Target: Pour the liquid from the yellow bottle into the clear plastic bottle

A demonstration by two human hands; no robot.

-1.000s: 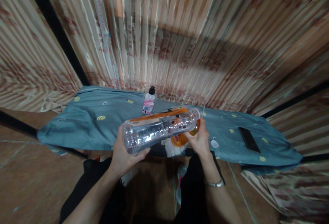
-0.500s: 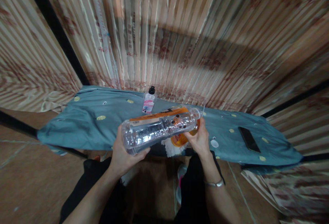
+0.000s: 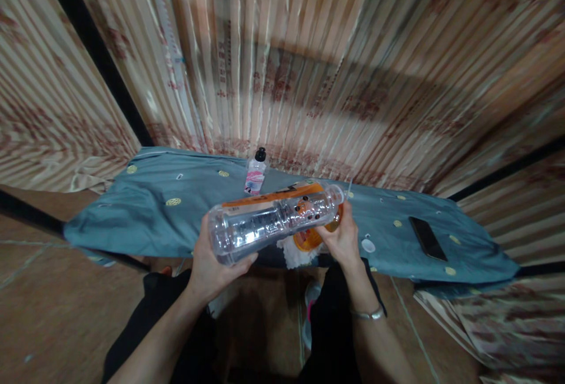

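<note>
My left hand (image 3: pixel 218 260) is wrapped around the base of a large clear plastic bottle (image 3: pixel 256 228) with an orange label. The bottle lies tilted almost level, its neck pointing right. Beside that neck, my right hand (image 3: pixel 343 234) is closed on an orange see-through container (image 3: pixel 309 240), partly hidden behind the bottle. Whether the bottle's mouth touches the container cannot be made out. A thin pale strip (image 3: pixel 350 187) sticks up by the right fingers. Under the container is a crumpled white tissue (image 3: pixel 298 254).
A small clear bottle (image 3: pixel 255 177) with a black cap and pink label is on the blue cloth-covered bench (image 3: pixel 145 213). To the right are a white cap (image 3: pixel 368 246) and a black phone (image 3: pixel 427 238). Behind hangs a striped curtain (image 3: pixel 282 78); dark poles (image 3: pixel 95 49) flank the bench.
</note>
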